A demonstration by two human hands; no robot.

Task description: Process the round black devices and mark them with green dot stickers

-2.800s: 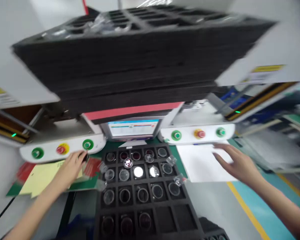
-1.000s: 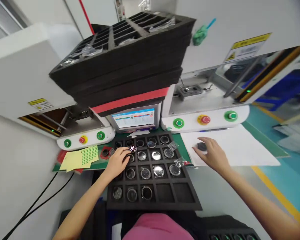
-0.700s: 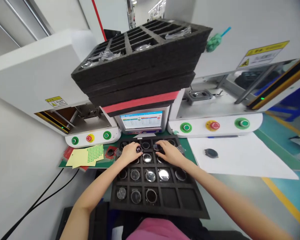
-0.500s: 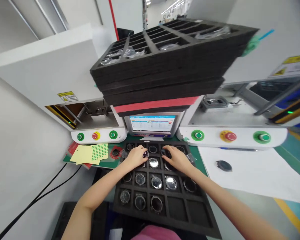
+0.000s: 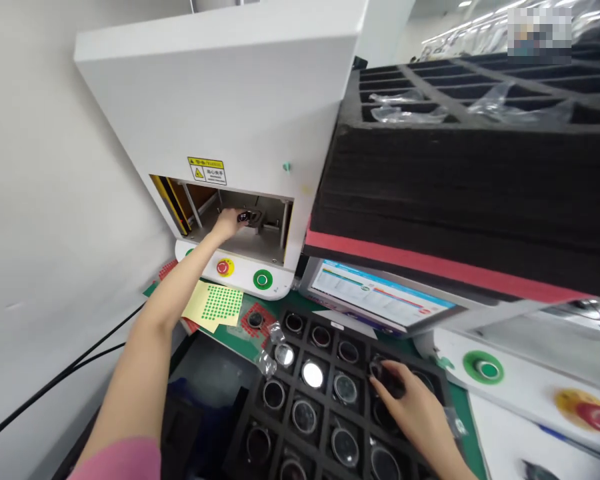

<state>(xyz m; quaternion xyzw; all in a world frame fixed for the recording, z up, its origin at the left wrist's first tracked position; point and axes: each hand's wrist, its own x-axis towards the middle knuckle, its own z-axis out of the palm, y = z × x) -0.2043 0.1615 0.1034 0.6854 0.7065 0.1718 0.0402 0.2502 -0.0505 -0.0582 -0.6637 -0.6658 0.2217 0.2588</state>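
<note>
My left hand (image 5: 228,223) reaches into the opening of the left machine. Its fingers are closed on a round watch body (image 5: 243,217) with a lit display, held at the small metal fixture (image 5: 256,219). I cannot tell whether the watch rests on the fixture. Over the black foam tray (image 5: 243,433), my right hand (image 5: 415,403) has its thumb and fingers pinched on a dark round watch body (image 5: 377,368), partly hidden by the fingers. Several round watch bodies, such as one in a middle cell (image 5: 346,388), lie in the tray's compartments.
A tall stack of black foam trays (image 5: 455,187) rises above the screen (image 5: 375,293). Below the machine opening are a red button (image 5: 225,267) and a green button (image 5: 263,279). Sticker sheets (image 5: 223,304) and another watch body (image 5: 255,320) lie left of the tray.
My left hand has carried the watch body from the tray up into the left machine. My right hand has stayed over the tray. The view has turned left.
</note>
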